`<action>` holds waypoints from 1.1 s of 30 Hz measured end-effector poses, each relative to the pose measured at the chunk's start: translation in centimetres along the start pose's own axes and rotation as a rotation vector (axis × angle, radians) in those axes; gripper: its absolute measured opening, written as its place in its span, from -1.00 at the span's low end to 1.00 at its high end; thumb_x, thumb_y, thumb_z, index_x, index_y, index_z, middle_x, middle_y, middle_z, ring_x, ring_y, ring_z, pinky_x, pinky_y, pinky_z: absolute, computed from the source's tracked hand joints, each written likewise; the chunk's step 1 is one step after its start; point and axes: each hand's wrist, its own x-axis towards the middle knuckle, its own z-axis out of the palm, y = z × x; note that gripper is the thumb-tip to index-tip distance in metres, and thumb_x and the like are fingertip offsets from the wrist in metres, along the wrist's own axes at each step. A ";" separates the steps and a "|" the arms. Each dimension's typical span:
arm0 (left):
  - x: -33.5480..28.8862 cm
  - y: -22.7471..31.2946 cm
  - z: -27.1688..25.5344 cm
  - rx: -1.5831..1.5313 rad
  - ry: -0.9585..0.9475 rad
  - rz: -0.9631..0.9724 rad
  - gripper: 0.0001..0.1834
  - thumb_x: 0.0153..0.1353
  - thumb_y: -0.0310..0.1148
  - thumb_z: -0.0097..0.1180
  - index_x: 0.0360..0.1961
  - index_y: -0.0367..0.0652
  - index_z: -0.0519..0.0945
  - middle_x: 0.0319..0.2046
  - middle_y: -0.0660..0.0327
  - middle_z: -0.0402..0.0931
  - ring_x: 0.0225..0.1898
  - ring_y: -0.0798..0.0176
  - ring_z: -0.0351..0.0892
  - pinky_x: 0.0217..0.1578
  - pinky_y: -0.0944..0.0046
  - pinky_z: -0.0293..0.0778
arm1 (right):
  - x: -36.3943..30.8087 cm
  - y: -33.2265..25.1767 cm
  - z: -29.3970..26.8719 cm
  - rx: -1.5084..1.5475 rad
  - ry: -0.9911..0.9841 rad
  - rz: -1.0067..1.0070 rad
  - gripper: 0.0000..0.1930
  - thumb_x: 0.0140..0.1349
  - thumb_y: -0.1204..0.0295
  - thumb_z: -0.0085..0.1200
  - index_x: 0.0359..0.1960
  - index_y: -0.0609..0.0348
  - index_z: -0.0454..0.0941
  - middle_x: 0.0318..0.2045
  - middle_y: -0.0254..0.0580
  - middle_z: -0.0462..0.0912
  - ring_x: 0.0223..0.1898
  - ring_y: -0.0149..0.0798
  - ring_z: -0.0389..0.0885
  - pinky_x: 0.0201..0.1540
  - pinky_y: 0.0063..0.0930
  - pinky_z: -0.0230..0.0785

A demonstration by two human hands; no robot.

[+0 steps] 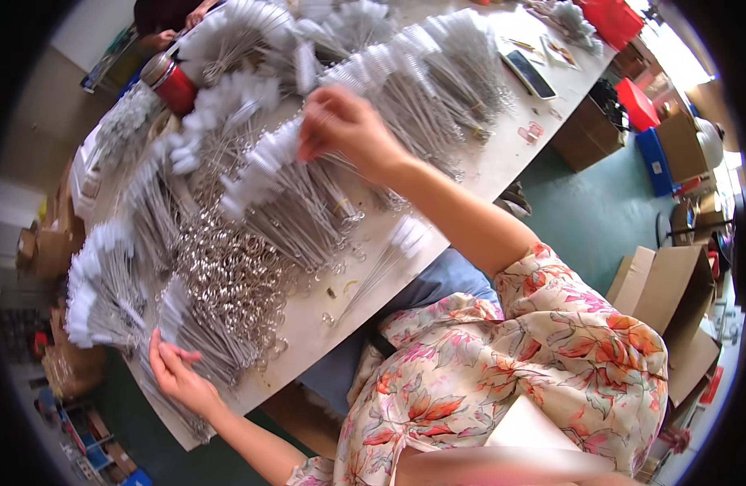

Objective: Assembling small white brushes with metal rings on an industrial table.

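My left hand [179, 379] is at the near left edge of the table, fingers apart and with nothing visible in it. Beside it lie bundles of thin wire brushes [207, 336] with whitish bristle heads. My right hand [345, 130] hovers over the middle of the table, its fingers smeared by motion, so any held item is hidden. Just below it is another row of wire brushes [296, 202]. A heap of shiny metal rings [231, 271] sits between the bundles. A few loose brushes [381, 263] lie apart near the front edge.
Large brush bundles [422, 77] cover the far side of the table [324, 312]. A red canister [172, 85] stands at the far left, near another person's hand [196, 14]. A phone [529, 74] lies at the far right. Cardboard boxes [665, 283] stand on the floor to the right.
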 end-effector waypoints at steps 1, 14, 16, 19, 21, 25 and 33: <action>-0.5 0.8 0.5 -0.015 -0.015 0.001 -0.70 0.32 -0.40 -0.16 -0.01 -0.28 0.46 -0.55 0.42 0.22 -0.62 0.59 0.13 -0.68 0.55 0.03 | 0.2 -1.7 -2.3 -0.074 0.112 -0.092 -0.82 0.29 0.33 -0.07 -0.22 0.17 0.43 -0.49 -0.34 0.51 -0.54 -0.39 0.47 -0.44 -0.57 0.35; -4.4 0.0 1.7 -0.152 -0.153 -0.250 -0.72 0.33 -0.31 -0.14 -0.18 -0.34 0.49 -0.61 0.43 0.18 -0.69 0.63 -0.05 -0.74 0.58 -0.17 | -0.3 -4.7 -18.0 -1.425 0.335 -0.090 -0.77 -0.04 0.24 0.22 -0.44 0.12 0.62 -0.55 -0.13 0.57 -0.46 -0.21 0.56 -0.33 -0.39 0.39; -4.7 0.0 1.9 -0.134 -0.174 -0.244 -0.73 0.32 -0.33 -0.13 -0.20 -0.33 0.50 -0.62 0.43 0.18 -0.69 0.63 -0.05 -0.74 0.58 -0.18 | 0.0 -5.2 -18.1 -1.405 0.298 -0.051 -0.80 -0.09 0.30 0.21 -0.49 0.16 0.62 -0.56 -0.10 0.59 -0.47 -0.19 0.58 -0.33 -0.37 0.42; -4.7 -0.5 1.8 -0.125 -0.207 -0.250 -0.72 0.32 -0.32 -0.14 -0.14 -0.32 0.48 -0.58 0.43 0.20 -0.69 0.66 -0.03 -0.76 0.61 -0.16 | -0.1 -6.9 -17.0 -1.407 0.210 -0.031 -0.80 -0.11 0.33 0.17 -0.49 0.18 0.62 -0.60 -0.09 0.58 -0.50 -0.16 0.58 -0.33 -0.37 0.42; -4.6 -0.6 2.1 -0.141 -0.214 -0.272 -0.72 0.32 -0.32 -0.13 -0.13 -0.32 0.47 -0.58 0.42 0.21 -0.69 0.65 -0.03 -0.77 0.61 -0.17 | -0.2 -8.2 -16.2 -1.451 0.177 -0.043 -0.80 -0.12 0.33 0.12 -0.55 0.24 0.57 -0.62 -0.08 0.56 -0.53 -0.14 0.56 -0.36 -0.34 0.40; -5.1 -0.2 2.9 -0.185 -0.215 -0.282 -0.74 0.31 -0.33 -0.12 -0.18 -0.32 0.49 -0.59 0.42 0.22 -0.70 0.64 -0.05 -0.75 0.58 -0.18 | 1.3 -10.5 -16.3 -1.290 -0.076 0.070 -0.83 0.10 0.41 -0.08 -0.55 0.25 0.44 -0.70 -0.24 0.42 -0.63 -0.36 0.43 -0.49 -0.44 0.34; -6.2 -0.3 3.2 -0.244 -0.134 -0.362 -0.72 0.31 -0.28 -0.10 -0.12 -0.28 0.47 -0.58 0.40 0.24 -0.71 0.64 -0.02 -0.77 0.60 -0.16 | 6.4 -13.2 -30.3 -0.700 0.109 0.059 -0.71 0.22 0.15 -0.03 -0.20 0.08 0.47 -0.42 -0.30 0.54 -0.40 -0.45 0.53 -0.37 -0.53 0.40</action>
